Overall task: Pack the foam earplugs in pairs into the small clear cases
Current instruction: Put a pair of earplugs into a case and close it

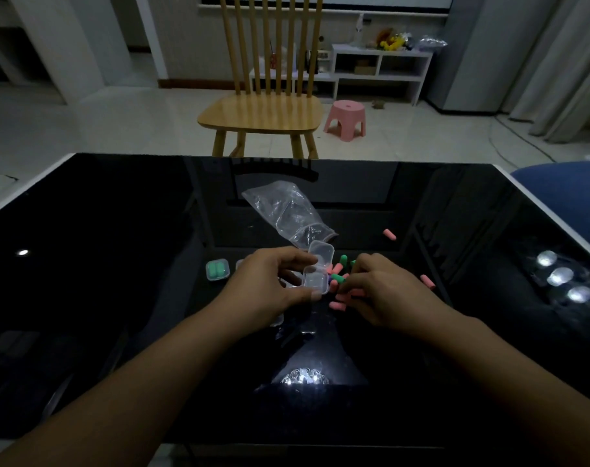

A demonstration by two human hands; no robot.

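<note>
Left hand (266,284) pinches 1 open clear case (315,281) mid-table (118,230), right hand (384,291) fingers curled on loose earplugs (337,279), 1 packed case (217,269) holds 2 green plugs, 2 pink strays (389,234) toward right edge.

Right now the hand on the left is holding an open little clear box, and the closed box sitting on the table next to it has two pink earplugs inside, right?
Not quite. The head view shows the closed case on the table holds two green earplugs, not pink. The rest is right: the left hand holds the open clear case.
</note>
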